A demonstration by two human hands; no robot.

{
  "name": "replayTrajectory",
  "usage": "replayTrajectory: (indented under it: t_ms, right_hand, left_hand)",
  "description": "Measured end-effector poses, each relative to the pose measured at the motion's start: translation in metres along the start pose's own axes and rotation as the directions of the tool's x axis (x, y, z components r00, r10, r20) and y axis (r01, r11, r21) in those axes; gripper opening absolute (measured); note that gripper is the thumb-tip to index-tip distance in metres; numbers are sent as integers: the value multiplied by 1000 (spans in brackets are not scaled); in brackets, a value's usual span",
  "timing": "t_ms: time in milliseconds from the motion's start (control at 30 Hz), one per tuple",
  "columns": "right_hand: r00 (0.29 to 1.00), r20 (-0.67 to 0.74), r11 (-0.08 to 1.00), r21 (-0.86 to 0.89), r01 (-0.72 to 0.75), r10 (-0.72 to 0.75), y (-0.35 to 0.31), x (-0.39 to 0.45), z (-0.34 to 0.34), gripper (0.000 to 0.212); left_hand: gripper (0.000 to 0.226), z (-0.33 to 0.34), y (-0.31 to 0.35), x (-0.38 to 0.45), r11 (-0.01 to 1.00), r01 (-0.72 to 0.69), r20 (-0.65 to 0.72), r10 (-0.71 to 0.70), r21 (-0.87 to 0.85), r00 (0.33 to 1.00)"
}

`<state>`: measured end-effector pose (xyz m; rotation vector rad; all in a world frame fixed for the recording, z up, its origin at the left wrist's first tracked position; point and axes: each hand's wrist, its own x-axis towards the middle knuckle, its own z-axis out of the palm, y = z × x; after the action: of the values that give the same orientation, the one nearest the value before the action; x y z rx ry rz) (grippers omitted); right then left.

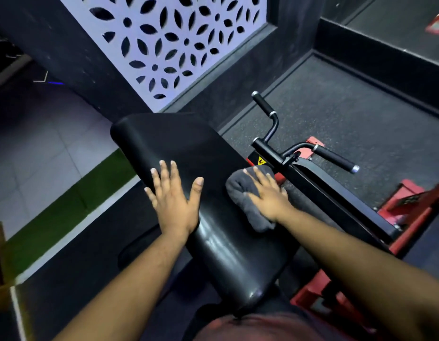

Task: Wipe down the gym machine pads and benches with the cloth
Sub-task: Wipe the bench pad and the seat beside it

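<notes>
While both hands are spread on the pad, the risks below are judged from the single head view.

Head view, pad: a long black vinyl pad [188, 153] is seen running away from the person, glossy streaks showing on its near half.

Head view, left hand: the left hand [174, 200] is laid flat on the pad's left side, fingers straight and splayed, nothing grasped.

Head view, right hand: the right hand [266, 193] is pressed palm-down on the grey cloth [245, 200], fingers extended over it rather than curled round it.

Head view, cloth position: the cloth is bunched at the pad's right edge, part of it hanging past that edge, near the machine's black frame bar [324, 193].

Head view, surroundings: two rubber-gripped handles [336, 157] are seen beyond the cloth, a yellow warning sticker [262, 160] just behind it, red frame parts [400, 212] to the right.

Risk, cloth: since it is only pressed and not gripped, it could be slid off the edge and dropped beside the frame by an outward stroke.

Risk, coverage: because the cloth is bunched, little fabric is likely put to the vinyl, so strips could be missed, most of all under the left hand.

Risk, knuckles: a long stroke to the right could carry the fingers into the frame bar.

Risk, support: a damp, glossy surface could let the bracing left hand slip.
</notes>
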<state>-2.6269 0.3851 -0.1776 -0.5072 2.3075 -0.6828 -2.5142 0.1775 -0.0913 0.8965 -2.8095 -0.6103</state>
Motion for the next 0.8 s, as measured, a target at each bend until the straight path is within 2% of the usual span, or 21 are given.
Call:
replayTrajectory:
  t_ms: [67, 100, 200, 300, 367, 433, 467, 500, 533, 600, 667, 800]
  right_hand:
    - [994, -9, 993, 38, -109, 110, -39, 17, 1, 69]
    - [996, -7, 996, 34, -87, 88, -62, 17, 4, 73]
    - [995, 14, 994, -41, 99, -99, -111, -32, 14, 77]
    - [990, -6, 988, -57, 142, -142, -86, -80, 24, 76]
    - [999, -21, 999, -34, 37, -38, -43, -95, 28, 85]
    - [980, -55, 981, -24, -191, 190, 10, -98, 29, 112]
    - [956, -65, 958, -3, -287, 286, 33, -94, 28, 117]
    - [934, -62, 936, 23, -352, 353, 47, -87, 27, 111]
    - [919, -40, 920, 45, -389, 391, 50, -77, 26, 93]
    - [908, -25, 908, 39, -417, 418, 29, -50, 19, 66]
    - [920, -11, 918, 62, -391, 393, -15, -26, 12, 61]
    - [985, -30, 981, 101, -164, 168, -57, -15, 15, 60]
  left_hand:
    - [103, 1, -1, 0, 1000, -25, -3, 25, -16, 1000]
    - [104, 1, -2, 0, 999, -38, -14, 38, -31, 999]
    - [102, 0, -8, -3, 978, -121, -83, 108, -173, 991]
    - [97, 0, -15, -13, 921, -298, -149, 268, -252, 952]
    - [95, 1, -17, -15, 888, -403, -108, 389, -221, 915]
    - [94, 2, -18, -13, 875, -464, -17, 466, -140, 884]
    - [94, 1, -18, -12, 873, -481, 30, 484, -80, 875]
    - [95, 0, -18, -10, 869, -495, 75, 495, -23, 865]
    - [96, -1, -17, -8, 861, -507, 116, 500, 32, 858]
    - [98, -2, -14, -6, 850, -516, 178, 494, 109, 851]
    - [99, -3, -12, -6, 840, -520, 216, 484, 158, 848]
    - [103, -3, -10, -3, 840, -507, 233, 462, 195, 856]
